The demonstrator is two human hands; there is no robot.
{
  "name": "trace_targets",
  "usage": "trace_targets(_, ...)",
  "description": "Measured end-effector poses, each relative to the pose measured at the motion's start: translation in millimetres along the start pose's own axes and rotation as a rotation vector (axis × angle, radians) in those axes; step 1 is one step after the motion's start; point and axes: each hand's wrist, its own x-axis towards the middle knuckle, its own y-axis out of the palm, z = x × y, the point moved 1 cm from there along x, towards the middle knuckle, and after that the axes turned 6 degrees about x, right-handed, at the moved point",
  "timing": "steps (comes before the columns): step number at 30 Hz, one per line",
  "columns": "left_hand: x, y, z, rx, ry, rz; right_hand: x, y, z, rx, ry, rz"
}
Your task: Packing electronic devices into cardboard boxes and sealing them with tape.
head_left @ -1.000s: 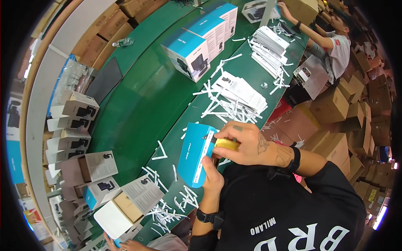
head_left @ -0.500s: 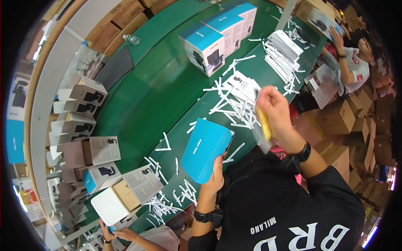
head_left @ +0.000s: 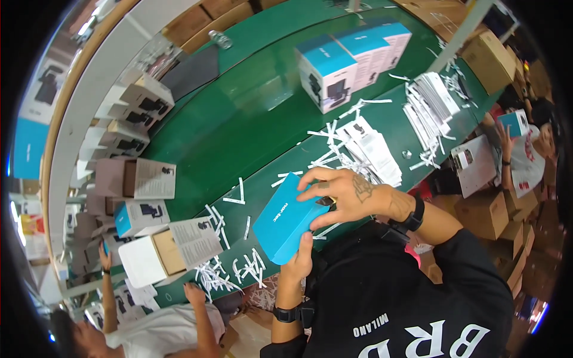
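Note:
A blue-topped carton (head_left: 280, 224) is tilted above the near side of the green table. My left hand (head_left: 296, 262) holds its lower near corner, thumb on the blue face. Across the carton's upper right end reaches my right hand (head_left: 343, 194), fingers bent over the top edge and thumb at the near edge, gripping that end. A sliver of yellow shows under the right palm; the rest of that object is hidden. Close beyond this hand lies a fanned pile of printed white leaflets (head_left: 373, 152), with loose white paper strips (head_left: 325, 156) beside it.
Blue-and-white cartons (head_left: 325, 77) stand together at the far side of the green table (head_left: 239, 131). A leaflet stack (head_left: 430, 110) lies at the right. Open cartons (head_left: 170, 247) line the left. One co-worker (head_left: 161, 334) is at lower left, another (head_left: 525, 149) at far right.
My right hand has come left and down onto the carton's end; the yellow object it held is now mostly hidden. The view has shifted, and the lower-left co-worker shows more.

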Motion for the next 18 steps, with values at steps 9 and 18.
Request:
trace_targets(9,-62.7,2.6,-10.3,0.451,0.404,0.113,-20.3,8.0,-54.6,-0.289,-0.426,0.111)
trace_targets(18,-32.9,-12.5,4.8,0.606,0.066,-0.292,-25.3,19.0,-66.4,-0.239,-0.488,0.063)
